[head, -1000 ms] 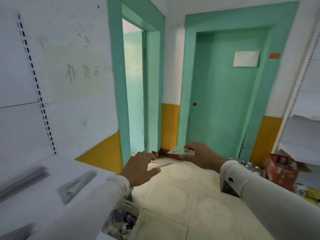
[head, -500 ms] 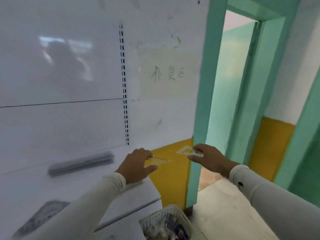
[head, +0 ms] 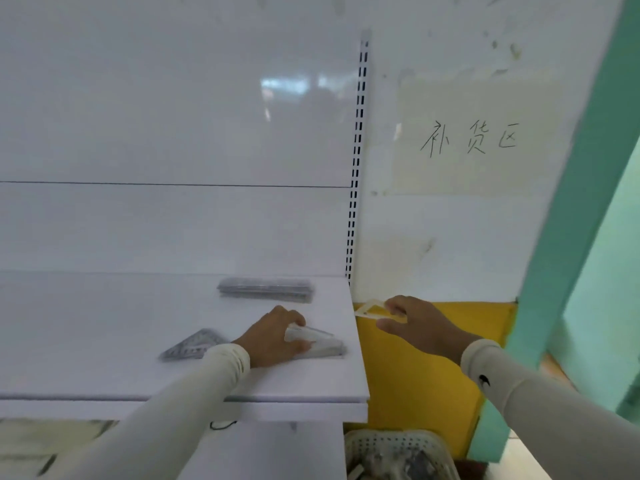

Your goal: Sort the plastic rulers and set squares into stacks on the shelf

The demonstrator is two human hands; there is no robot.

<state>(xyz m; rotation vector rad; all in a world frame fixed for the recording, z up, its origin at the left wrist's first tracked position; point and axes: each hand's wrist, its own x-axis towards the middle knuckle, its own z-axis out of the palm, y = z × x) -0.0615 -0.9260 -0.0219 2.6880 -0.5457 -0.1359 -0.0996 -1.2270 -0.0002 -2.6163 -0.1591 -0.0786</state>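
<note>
Both arms were covered by long, close-fitting sleeves of a pale cream, off-white fabric, ended at the wrists by a plain cuff. The left sleeve was seen smooth and unmarked along its visible length. On the right sleeve, a small black emblem, curved in shape, was printed just behind the cuff; its details could not be made out. The left hand and the right hand were left bare, and no rings, watches or gloves were worn.
</note>
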